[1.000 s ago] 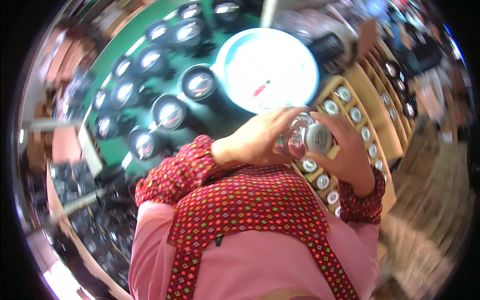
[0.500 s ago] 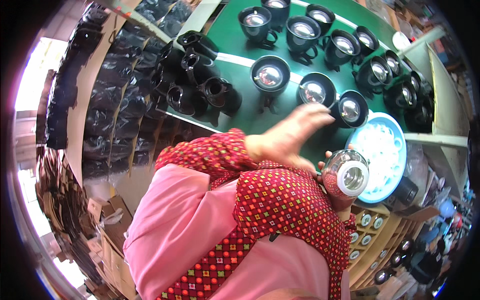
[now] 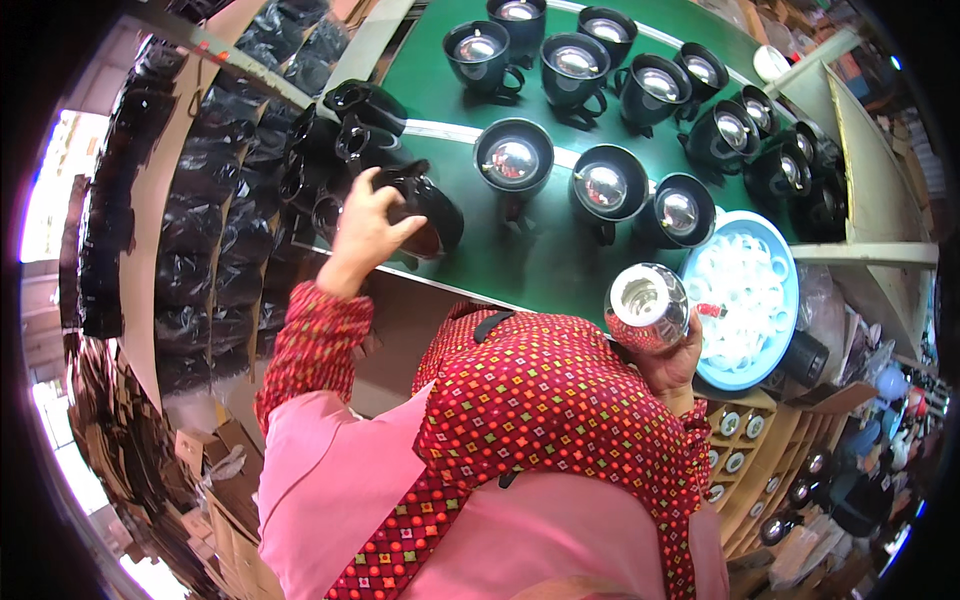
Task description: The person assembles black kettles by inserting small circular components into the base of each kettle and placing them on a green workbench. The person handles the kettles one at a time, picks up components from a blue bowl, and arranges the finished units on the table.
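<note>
My right hand (image 3: 676,357) is wrapped round a silvery glass liner (image 3: 650,335), with a white ring round its mouth. At the table's left edge my left hand (image 3: 370,228) reaches over a black jug body (image 3: 440,215), fingers curved and spread apart. Whether those fingertips touch the jug body I cannot tell. Other black jug bodies (image 3: 366,100) lie clustered beside it. In front, a row of black handled bodies (image 3: 513,160) stands with shiny silver domes inside. Close to my right hand is a light blue basin (image 3: 787,312) of white plastic rings (image 3: 742,290).
More black handled bodies with domes (image 3: 575,70) stand across the green table (image 3: 480,265). Bagged black pieces (image 3: 205,240) are stacked on the left. A wooden crate (image 3: 770,450) with round silver pieces sits at lower right, below a dark cylinder (image 3: 803,355).
My left hand has swung left from beside the glass liner to the black jug bodies. The right hand has shifted slightly left, turning the liner's mouth leftward.
</note>
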Demonstrator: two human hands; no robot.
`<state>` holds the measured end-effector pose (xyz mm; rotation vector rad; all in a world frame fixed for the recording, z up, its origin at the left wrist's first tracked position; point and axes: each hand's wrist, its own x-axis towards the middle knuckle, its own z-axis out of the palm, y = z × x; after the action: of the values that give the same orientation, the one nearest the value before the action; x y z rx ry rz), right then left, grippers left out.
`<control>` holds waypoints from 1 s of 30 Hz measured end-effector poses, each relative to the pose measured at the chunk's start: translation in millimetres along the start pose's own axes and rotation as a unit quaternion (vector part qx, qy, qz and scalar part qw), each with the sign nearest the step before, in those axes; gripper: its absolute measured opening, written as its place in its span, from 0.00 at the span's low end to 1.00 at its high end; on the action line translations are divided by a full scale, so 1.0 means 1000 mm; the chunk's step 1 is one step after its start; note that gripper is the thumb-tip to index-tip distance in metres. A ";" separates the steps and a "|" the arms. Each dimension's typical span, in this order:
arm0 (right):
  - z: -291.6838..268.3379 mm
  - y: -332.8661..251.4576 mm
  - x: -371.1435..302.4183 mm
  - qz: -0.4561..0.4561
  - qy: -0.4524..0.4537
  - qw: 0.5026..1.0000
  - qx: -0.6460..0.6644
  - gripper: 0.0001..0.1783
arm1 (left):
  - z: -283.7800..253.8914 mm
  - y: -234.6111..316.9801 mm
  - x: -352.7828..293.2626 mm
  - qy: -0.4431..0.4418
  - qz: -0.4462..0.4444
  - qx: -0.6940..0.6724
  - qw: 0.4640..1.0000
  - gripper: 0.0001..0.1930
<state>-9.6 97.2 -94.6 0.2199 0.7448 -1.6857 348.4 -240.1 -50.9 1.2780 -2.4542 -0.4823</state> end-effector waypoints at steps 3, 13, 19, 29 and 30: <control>0.013 0.004 0.001 -0.021 0.015 0.999 -0.035 0.40 | -0.084 0.062 0.003 -0.006 0.043 -0.104 0.994 0.20; 0.032 0.018 -0.001 -0.012 -0.220 0.967 0.125 0.29 | -0.089 0.197 0.024 -0.072 0.349 -0.347 0.868 0.28; 0.007 0.021 -0.022 -0.053 -0.130 0.990 0.012 0.30 | -0.044 0.242 0.021 -0.110 0.374 -0.360 0.847 0.29; 0.011 0.017 -0.044 -0.160 -0.086 0.982 -0.061 0.30 | -0.019 0.257 0.016 -0.179 0.294 -0.445 0.827 0.55; 0.013 0.015 -0.044 -0.172 -0.083 0.979 -0.066 0.31 | -0.020 0.256 0.018 -0.159 0.318 -0.426 0.832 0.55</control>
<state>19.5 123.6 -67.0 -0.1508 0.7976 -1.9425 163.7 -119.2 81.9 0.0035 -2.2201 -1.4376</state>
